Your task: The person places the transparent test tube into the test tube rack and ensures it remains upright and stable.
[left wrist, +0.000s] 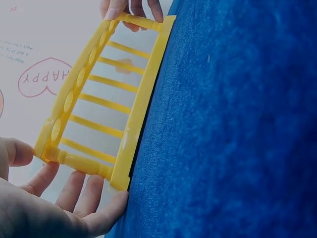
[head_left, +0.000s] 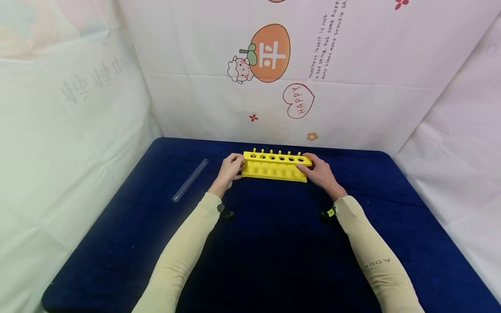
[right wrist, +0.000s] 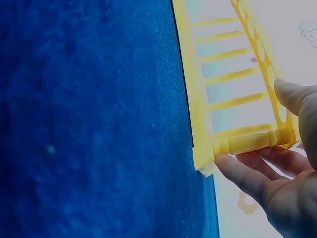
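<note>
A yellow test tube rack stands upright near the back of the blue table, with a row of round holes along its top bar and short pegs behind. At its left end, my left hand holds it; the left wrist view shows the thumb and index finger at the top corner, the other fingers along the end post. My right hand grips the opposite end, thumb on the top bar and fingers by the end post. No tubes sit in the holes. Left of the left hand lies a clear test tube.
The dark blue cloth-covered table has rounded back corners. A white printed curtain hangs close behind the rack, and further white sheets enclose the left side and right side.
</note>
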`<state>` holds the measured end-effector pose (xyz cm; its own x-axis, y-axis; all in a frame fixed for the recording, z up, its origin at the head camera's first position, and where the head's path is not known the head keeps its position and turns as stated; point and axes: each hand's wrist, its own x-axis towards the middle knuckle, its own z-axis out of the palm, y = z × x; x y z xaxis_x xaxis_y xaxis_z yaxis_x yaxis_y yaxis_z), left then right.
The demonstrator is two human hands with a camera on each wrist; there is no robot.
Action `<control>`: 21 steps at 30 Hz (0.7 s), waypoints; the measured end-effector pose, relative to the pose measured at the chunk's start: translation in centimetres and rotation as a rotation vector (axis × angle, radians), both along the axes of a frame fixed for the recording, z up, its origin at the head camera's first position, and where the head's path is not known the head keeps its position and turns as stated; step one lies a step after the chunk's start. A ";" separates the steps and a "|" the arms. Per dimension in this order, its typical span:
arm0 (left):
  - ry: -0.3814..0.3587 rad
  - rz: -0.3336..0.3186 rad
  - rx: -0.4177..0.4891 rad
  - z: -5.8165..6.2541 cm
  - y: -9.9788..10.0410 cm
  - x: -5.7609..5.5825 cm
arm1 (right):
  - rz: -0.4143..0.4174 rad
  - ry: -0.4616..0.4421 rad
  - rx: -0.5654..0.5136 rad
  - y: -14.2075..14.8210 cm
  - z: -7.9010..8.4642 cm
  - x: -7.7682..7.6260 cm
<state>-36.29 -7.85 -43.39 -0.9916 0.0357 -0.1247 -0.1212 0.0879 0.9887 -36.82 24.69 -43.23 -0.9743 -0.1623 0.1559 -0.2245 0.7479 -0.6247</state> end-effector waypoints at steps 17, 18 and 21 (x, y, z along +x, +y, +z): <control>-0.019 -0.025 0.006 0.2 -0.4 0.0 | 0.000 0.014 -0.002 -0.1 -0.1 0.0; -0.025 -0.033 0.004 0.2 -0.4 -0.1 | -0.001 0.010 -0.004 -0.1 -0.1 0.0; -0.035 -0.060 -0.012 0.4 -0.7 -0.2 | -0.006 0.009 -0.002 -0.1 -0.1 0.0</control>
<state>-36.50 -8.51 -42.98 -0.9826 0.0936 -0.1602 -0.1499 0.1082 0.9828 -36.85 24.61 -43.34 -0.9739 -0.1562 0.1647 -0.2256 0.7477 -0.6246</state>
